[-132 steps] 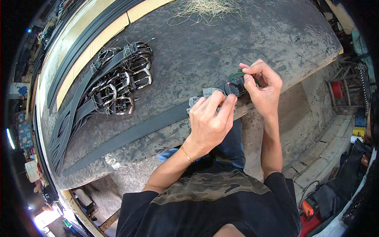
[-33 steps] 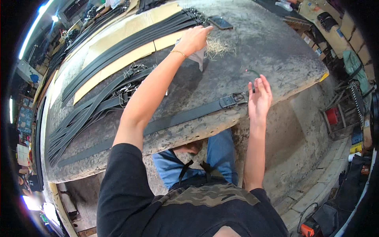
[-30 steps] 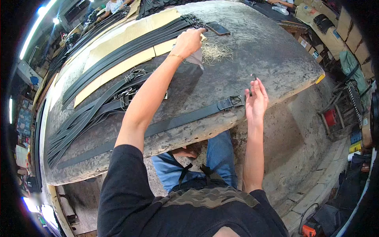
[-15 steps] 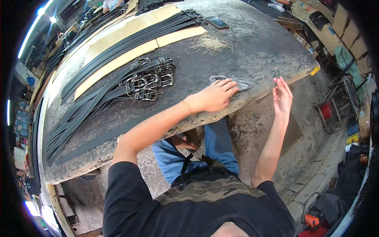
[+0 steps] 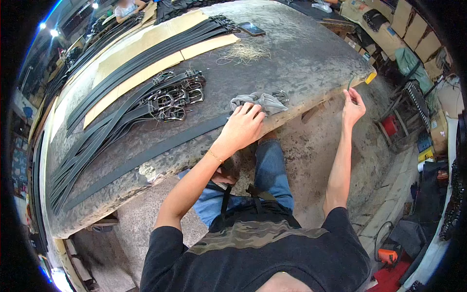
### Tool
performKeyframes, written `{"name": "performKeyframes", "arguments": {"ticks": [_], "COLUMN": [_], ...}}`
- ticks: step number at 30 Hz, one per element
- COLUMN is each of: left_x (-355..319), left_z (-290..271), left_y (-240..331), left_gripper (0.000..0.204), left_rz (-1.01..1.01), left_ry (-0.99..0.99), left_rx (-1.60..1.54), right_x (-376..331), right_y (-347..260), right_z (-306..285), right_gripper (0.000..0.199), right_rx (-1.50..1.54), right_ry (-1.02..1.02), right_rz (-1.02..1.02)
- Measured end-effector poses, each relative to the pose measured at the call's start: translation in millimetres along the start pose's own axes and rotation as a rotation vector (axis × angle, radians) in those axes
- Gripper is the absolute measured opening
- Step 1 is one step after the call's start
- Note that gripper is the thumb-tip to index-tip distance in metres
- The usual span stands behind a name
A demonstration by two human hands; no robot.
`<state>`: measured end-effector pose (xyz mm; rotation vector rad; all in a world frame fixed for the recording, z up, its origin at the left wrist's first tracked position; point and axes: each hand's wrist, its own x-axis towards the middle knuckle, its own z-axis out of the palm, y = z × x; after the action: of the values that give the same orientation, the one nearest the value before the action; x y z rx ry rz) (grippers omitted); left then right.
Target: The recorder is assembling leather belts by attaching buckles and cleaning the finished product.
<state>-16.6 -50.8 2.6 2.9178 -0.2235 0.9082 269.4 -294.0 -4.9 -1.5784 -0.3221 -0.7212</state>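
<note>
A black belt strap [image 5: 160,148] lies along the near edge of the dark table, and a metal buckle [image 5: 280,96] shows at its right end. My left hand [image 5: 243,127] rests over the strap near that end, its fingers curled onto a crumpled grey cloth [image 5: 267,102]. Out to the right, past the table edge, my right hand [image 5: 354,108] is raised. Its thumb and fingers pinch a short, thin, dark greenish strip [image 5: 350,83] that points upward; I cannot make out its kind.
A pile of belts with metal buckles [image 5: 177,97] lies left of the cloth. Behind it, more black straps [image 5: 146,61] rest on cardboard [image 5: 104,108]. Pale loose strings [image 5: 243,52] and a phone [image 5: 252,28] are farther back. A person [image 5: 129,9] is at the far left.
My left hand has slid left and nearer along the strap with the cloth, baring the buckle. My right hand has shifted slightly, still holding the thin strip. The whole view has turned a little.
</note>
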Motion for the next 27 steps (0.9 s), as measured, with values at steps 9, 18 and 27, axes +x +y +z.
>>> {"name": "performKeyframes", "arguments": {"ticks": [9, 18, 27], "left_x": [-4.4, 4.9, 28.0], "left_z": [-0.3, -6.6, -19.3], "left_y": [-0.4, -9.4, -7.1], "left_gripper": [0.022, 0.048, 0.048], "left_rz": [-0.027, -0.139, -0.198], "left_ry": [-0.033, -0.249, -0.441], "left_rx": [-0.028, -0.027, -0.213], "right_x": [-6.1, 32.8, 68.9], "right_y": [17.0, 6.2, -33.1], "right_z": [4.9, 9.3, -30.2], "right_gripper": [0.015, 0.016, 0.033], "right_rx": [-0.172, 0.125, 0.345], "right_ry": [-0.497, -0.502, -0.447], "right_rz": [-0.114, 0.289, 0.577]}}
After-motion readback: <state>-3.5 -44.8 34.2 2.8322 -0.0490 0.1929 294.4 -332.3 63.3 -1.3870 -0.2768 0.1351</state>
